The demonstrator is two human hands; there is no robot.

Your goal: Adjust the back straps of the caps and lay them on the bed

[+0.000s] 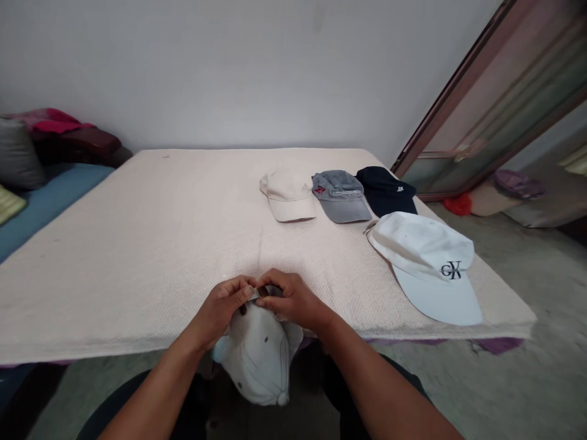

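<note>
A light grey-white baseball cap [259, 360] hangs over the table's front edge, its crown toward me and its top button low. My left hand [232, 296] pinches one end of the strap [257, 294] at the cap's back opening. On the other side of the same strap, my right hand [288, 296] is closed with thumb and fingers around a brown part of it. Both hands' fingertips nearly meet. The strap's fastening is too small and covered to make out. Most of the cap's brim is hidden under the crown.
On the cloth-covered table [137, 256] lie a beige cap [288, 189], a grey cap [342, 192], a navy cap [385, 188] and a large white cap [426, 250] near the right edge. A wall stands behind; a blue seat [68, 189] adjoins at left.
</note>
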